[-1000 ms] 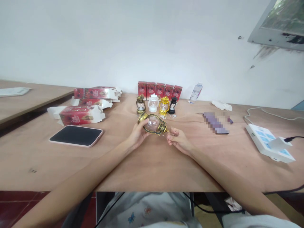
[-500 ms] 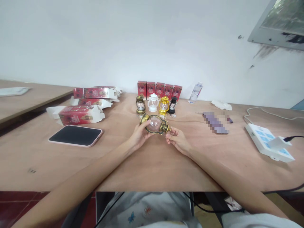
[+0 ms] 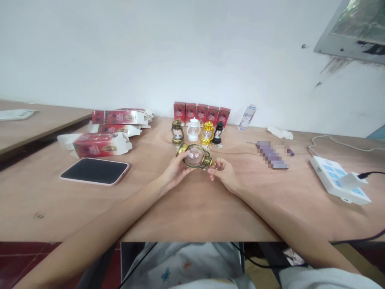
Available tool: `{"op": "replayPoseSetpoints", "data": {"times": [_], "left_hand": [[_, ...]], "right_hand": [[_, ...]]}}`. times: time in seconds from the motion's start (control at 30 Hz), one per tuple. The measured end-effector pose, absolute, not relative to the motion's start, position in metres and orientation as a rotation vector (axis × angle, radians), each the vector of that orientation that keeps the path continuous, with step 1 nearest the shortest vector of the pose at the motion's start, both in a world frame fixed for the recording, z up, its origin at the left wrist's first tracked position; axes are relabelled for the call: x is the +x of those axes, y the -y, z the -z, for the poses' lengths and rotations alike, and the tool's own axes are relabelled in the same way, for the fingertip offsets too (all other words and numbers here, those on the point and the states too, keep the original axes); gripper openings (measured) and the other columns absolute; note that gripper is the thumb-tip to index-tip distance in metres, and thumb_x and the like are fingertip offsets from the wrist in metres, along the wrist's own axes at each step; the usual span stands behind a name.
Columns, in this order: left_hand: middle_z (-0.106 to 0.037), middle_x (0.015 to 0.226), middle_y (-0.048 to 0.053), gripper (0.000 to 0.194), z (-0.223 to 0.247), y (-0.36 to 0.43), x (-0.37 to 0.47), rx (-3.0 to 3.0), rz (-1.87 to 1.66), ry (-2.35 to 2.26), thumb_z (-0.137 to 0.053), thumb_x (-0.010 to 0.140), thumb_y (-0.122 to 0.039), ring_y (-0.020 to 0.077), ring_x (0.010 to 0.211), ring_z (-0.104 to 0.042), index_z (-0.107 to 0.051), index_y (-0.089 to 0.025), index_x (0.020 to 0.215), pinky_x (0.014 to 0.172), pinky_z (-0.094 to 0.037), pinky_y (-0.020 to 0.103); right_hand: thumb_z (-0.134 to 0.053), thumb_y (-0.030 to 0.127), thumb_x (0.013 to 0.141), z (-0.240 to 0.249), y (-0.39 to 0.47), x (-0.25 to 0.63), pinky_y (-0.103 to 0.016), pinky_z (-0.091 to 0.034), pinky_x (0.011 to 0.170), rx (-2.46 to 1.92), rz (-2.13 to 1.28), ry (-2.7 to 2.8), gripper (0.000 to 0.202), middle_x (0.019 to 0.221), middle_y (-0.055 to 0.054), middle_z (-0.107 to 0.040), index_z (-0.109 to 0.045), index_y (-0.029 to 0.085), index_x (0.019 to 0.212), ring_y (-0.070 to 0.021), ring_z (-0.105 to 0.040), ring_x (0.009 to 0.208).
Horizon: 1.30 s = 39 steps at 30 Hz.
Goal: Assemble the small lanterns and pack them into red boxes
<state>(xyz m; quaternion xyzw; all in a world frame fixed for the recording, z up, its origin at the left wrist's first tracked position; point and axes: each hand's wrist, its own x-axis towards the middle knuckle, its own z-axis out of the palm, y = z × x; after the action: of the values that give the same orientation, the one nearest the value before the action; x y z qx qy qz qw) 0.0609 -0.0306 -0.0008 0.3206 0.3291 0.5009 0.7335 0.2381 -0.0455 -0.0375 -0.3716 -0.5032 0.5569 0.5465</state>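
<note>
Shifted slightly right, the bronze lantern is clasped by left fingers, right fingers curled near its tip, hold unclear

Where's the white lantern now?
In the head view, the white lantern stands centrally between a bronze lantern and a gold lantern, before red boxes.

Wooden table; phone (dark-screened), boxes, bottle
</note>
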Motion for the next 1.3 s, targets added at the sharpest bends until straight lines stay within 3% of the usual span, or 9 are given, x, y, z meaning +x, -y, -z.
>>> {"op": "replayPoseSetpoints", "data": {"times": [0.2,0.37,0.53,0.73,0.83,0.97,1.03,1.13,1.3], "left_hand": [[-0.068,0.099,0.008,0.023,0.001,0.028,0.059,0.724,-1.131,-0.763,-0.059,0.079,-0.025,0.015,0.08,-0.065,-0.063,-0.012,0.097,0.069,-0.056,0.023],[-0.064,0.103,0.003,0.048,0.006,0.023,0.059,0.979,-1.245,-0.852,-0.079,0.058,-0.026,0.0169,0.084,-0.063,-0.054,-0.02,0.099,0.07,-0.055,0.03],[-0.063,0.091,0.003,0.045,0.016,0.022,0.054,1.525,-1.224,-1.083,-0.08,0.056,-0.036,0.02,0.083,-0.06,-0.056,-0.019,0.09,0.072,-0.05,0.03],[-0.063,0.088,0.005,0.038,0.023,0.02,0.046,2.11,-1.085,-1.282,-0.078,0.058,-0.034,0.0309,0.093,-0.058,-0.057,-0.022,0.087,0.085,-0.042,0.038],[-0.063,0.088,0.007,0.035,0.025,0.017,0.046,2.171,-1.034,-1.336,-0.077,0.058,-0.033,0.0334,0.096,-0.057,-0.057,-0.021,0.084,0.088,-0.04,0.041],[-0.065,0.091,0.006,0.043,0.024,0.019,0.049,2.032,-1.133,-1.191,-0.079,0.057,-0.041,0.0313,0.095,-0.058,-0.059,-0.022,0.09,0.087,-0.04,0.037],[-0.065,0.093,0.007,0.048,0.025,0.022,0.052,1.978,-1.139,-1.165,-0.08,0.054,-0.045,0.0317,0.094,-0.058,-0.059,-0.022,0.091,0.086,-0.04,0.037],[-0.065,0.096,0.009,0.05,0.027,0.028,0.058,2.03,-1.073,-1.174,-0.079,0.053,-0.048,0.0331,0.096,-0.057,-0.059,-0.021,0.091,0.088,-0.039,0.04],[-0.063,0.098,0.01,0.052,0.029,0.031,0.06,2.265,-0.867,-1.146,-0.075,0.058,-0.053,0.0322,0.096,-0.056,-0.058,-0.019,0.094,0.091,-0.038,0.042]], "right_hand": [[-0.084,0.037,0.049,0.04,0.04,0.241,-0.022,-0.045,0.039,-0.948,-1.192,1.238,0.054,0.055,0.009,-0.058,-0.037,0.022,0.069,-0.0088,-0.053,0.039],[-0.083,0.037,0.051,0.037,0.035,0.251,-0.023,-0.044,0.041,-1.06,-1.022,1.19,0.047,0.054,0.009,-0.056,-0.046,0.021,0.075,-0.0089,-0.051,0.041],[-0.076,0.038,0.064,0.037,0.035,0.261,-0.024,-0.046,0.048,-1.076,-0.714,1.175,0.034,0.06,0.006,-0.054,-0.049,0.022,0.075,-0.0103,-0.052,0.05],[-0.061,0.03,0.083,0.039,0.058,0.269,-0.037,-0.052,0.075,-0.961,-0.347,1.679,0.004,0.081,-0.003,-0.065,-0.063,0.027,0.085,-0.0187,-0.061,0.078],[-0.065,0.023,0.079,0.037,0.073,0.261,-0.035,-0.053,0.077,-0.701,-0.2,2.005,0.021,0.094,-0.002,-0.068,-0.065,0.031,0.099,-0.0185,-0.064,0.082],[-0.07,0.024,0.076,0.037,0.08,0.246,-0.039,-0.053,0.084,-0.592,0.136,1.928,0.059,0.119,-0.009,-0.055,-0.044,0.031,0.129,-0.0215,-0.059,0.099],[-0.071,0.031,0.075,0.038,0.075,0.243,-0.045,-0.05,0.091,-0.748,0.029,1.746,0.069,0.127,-0.013,-0.047,-0.036,0.026,0.134,-0.0257,-0.053,0.111],[-0.072,0.038,0.073,0.041,0.066,0.243,-0.047,-0.041,0.102,-0.913,-0.45,1.665,0.078,0.135,-0.013,-0.044,-0.03,0.025,0.137,-0.0261,-0.048,0.121],[-0.073,0.04,0.07,0.048,0.054,0.244,-0.045,-0.043,0.1,-0.974,-0.986,1.574,0.05,0.115,-0.006,-0.063,-0.055,0.024,0.115,-0.0241,-0.058,0.107]]}}
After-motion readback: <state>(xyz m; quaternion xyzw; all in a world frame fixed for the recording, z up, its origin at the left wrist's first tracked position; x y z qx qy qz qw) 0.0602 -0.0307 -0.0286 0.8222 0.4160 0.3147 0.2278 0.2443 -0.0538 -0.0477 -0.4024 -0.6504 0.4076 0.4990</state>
